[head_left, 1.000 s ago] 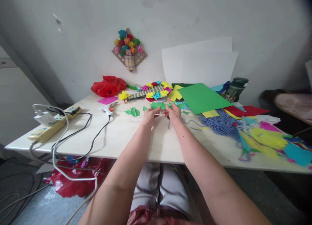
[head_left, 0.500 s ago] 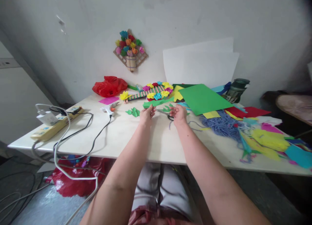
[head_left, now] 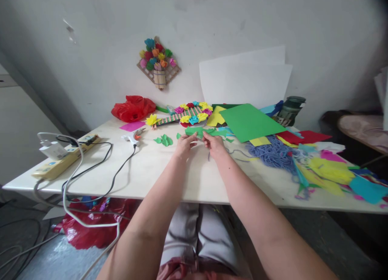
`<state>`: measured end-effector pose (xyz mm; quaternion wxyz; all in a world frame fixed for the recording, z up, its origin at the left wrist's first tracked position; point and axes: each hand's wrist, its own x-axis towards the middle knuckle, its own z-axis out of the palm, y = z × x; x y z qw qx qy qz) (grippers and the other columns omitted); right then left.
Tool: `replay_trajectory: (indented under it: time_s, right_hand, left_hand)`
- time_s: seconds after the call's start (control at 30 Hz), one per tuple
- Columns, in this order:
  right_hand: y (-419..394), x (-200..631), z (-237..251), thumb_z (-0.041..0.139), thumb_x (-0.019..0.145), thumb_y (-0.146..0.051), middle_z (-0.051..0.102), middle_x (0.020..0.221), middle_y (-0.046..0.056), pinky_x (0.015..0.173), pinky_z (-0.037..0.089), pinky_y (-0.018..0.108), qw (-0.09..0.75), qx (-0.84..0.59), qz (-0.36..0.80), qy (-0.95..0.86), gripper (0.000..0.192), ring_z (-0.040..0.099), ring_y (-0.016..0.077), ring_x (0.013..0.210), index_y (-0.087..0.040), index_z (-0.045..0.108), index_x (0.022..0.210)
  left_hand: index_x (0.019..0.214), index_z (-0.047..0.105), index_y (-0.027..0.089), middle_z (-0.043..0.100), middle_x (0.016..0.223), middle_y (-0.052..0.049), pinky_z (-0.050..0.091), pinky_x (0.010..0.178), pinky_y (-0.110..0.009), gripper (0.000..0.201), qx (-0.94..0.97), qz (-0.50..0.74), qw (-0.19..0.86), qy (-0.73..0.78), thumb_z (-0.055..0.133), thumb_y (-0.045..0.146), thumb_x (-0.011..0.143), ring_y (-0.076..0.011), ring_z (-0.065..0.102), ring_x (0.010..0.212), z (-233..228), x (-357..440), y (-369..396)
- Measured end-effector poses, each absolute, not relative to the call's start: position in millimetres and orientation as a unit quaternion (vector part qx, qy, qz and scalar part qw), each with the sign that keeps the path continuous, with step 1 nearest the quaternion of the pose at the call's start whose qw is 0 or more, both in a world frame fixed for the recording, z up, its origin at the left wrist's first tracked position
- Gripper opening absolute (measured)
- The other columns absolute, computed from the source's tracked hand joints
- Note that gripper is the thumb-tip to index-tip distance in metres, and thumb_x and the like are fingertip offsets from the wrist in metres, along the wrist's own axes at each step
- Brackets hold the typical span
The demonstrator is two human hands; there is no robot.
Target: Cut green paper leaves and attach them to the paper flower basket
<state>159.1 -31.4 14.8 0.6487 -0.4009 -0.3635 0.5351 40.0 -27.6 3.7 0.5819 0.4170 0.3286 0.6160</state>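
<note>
Above the middle of the table, my left hand [head_left: 185, 145] and my right hand [head_left: 212, 143] are close together, fingertips pinched on a strip of green paper [head_left: 194, 130]. Fingers cover the strip's lower edge. To the left lies a small pile of cut green paper leaves [head_left: 165, 140]. More green scraps [head_left: 220, 132] lie just beyond my right hand. Scissors cannot be made out now. Behind my hands rests a woven craft piece edged with paper flowers [head_left: 189, 114].
On the left are a glue gun [head_left: 133, 137] and a power strip [head_left: 65, 156] with trailing cords. A red plastic bag [head_left: 133, 109] sits at the back. To the right are a large green sheet [head_left: 251, 122], blue yarn [head_left: 271, 152], coloured scraps and a dark jar [head_left: 291, 111].
My right hand held scissors before; now its fingers are on the green strip. Both hands have come closer together. The view has shifted slightly to the right.
</note>
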Motion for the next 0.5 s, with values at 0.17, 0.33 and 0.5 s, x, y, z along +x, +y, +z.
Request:
replay_trajectory:
  time_s: [0.17,0.33,0.5]
  right_hand:
    - [-31.2,158.7,12.2,0.076,0.057,-0.043,0.055,0.043,-0.002,0.033,0.024,0.021,0.652,-0.401,0.514,-0.386,0.035,0.038,0.0049,0.034,-0.016,0.055,0.048]
    - [-33.7,157.6,11.4,0.074,0.057,-0.049,0.059,0.048,0.001,0.034,0.024,0.021,0.634,-0.382,0.525,-0.420,0.039,0.039,0.0051,0.037,-0.015,0.058,0.049]
    - [-36.2,155.3,12.5,0.073,0.059,-0.051,0.061,0.049,0.002,0.036,0.024,0.021,0.625,-0.400,0.517,-0.426,0.040,0.040,0.0052,0.038,-0.014,0.059,0.050]
  left_hand:
    - [0.074,0.064,0.013,0.066,0.073,-0.006,0.041,0.055,-0.020,0.036,0.419,0.587,0.606,0.337,0.079,0.040,0.056,-0.0117,0.059,0.066,6.4,40.2,-31.6]
    - [0.066,0.065,0.012,0.066,0.070,-0.007,0.040,0.057,-0.021,0.033,0.440,0.588,0.581,0.351,0.078,0.041,0.058,-0.0116,0.058,0.065,5.0,38.2,-30.2]
    - [0.062,0.063,0.013,0.064,0.064,-0.004,0.039,0.059,-0.023,0.030,0.409,0.623,0.564,0.356,0.079,0.037,0.055,-0.0112,0.058,0.062,1.0,37.3,-25.1]
